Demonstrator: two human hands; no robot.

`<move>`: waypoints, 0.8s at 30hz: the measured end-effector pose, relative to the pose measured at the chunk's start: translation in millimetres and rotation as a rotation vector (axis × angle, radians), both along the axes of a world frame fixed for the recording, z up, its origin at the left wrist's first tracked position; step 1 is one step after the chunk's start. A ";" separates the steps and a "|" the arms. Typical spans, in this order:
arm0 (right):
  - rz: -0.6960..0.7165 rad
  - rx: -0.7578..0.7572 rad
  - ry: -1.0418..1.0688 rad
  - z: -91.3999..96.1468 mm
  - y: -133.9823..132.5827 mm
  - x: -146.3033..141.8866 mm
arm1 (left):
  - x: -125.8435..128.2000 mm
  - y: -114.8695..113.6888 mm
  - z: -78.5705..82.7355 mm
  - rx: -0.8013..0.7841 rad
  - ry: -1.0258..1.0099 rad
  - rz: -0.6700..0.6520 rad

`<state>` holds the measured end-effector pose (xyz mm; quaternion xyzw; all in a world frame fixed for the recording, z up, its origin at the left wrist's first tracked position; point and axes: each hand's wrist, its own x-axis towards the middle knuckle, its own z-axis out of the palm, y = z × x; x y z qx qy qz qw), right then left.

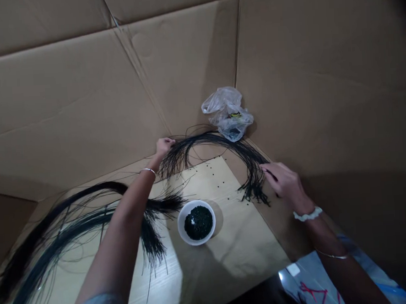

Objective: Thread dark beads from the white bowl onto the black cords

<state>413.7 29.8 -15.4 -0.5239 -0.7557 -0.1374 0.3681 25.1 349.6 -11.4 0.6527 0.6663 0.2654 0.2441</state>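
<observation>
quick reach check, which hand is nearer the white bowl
Left. The left hand is up beyond the white bowl, toward the cardboard; the right hand is farther away, off to the bowl's right.

The left hand [164,147] and right hand [284,183] are at either end of an arched bundle of black strands [216,139], near the desk's [236,241] far corner. A white bowl [195,212] of dark beads [198,222] sits nearer, beside a second black bundle [56,234].
</observation>
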 end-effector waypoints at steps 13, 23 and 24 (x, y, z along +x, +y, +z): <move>-0.127 -0.298 -0.307 -27.1 -1.4 7.0 | -12.4 -14.3 41.4 -0.057 -0.100 -0.153; -0.164 -0.129 0.329 31.2 -49.9 -30.1 | -158.6 -159.9 105.2 -0.117 -0.283 -0.143; -0.118 -0.130 0.488 49.6 -68.4 -41.4 | -174.8 -181.7 99.8 -0.104 -0.287 -0.115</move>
